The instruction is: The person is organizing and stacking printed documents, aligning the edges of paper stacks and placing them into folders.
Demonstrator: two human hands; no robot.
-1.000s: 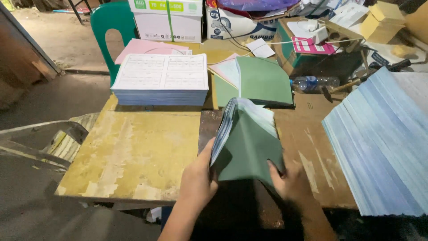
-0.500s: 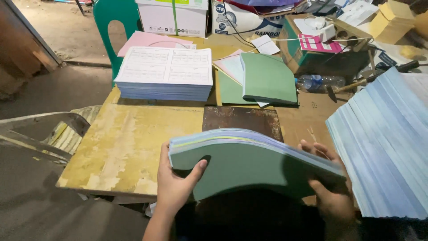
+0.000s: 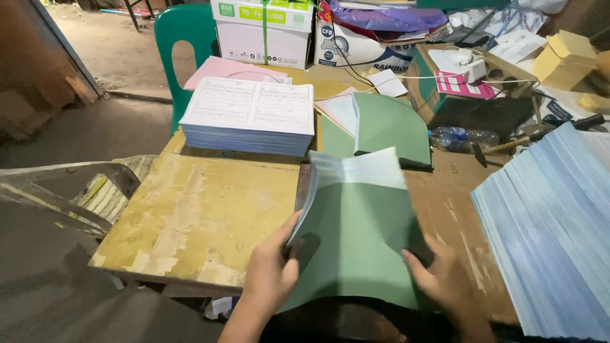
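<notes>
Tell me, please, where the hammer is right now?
In the head view the hammer lies far right on the table, beside the bottle, behind the blue paper stack.

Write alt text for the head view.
Both hands, left hand and right hand, hold a green-covered paper bundle upright over a worn yellow table. A stack of printed forms lies behind it.
</notes>
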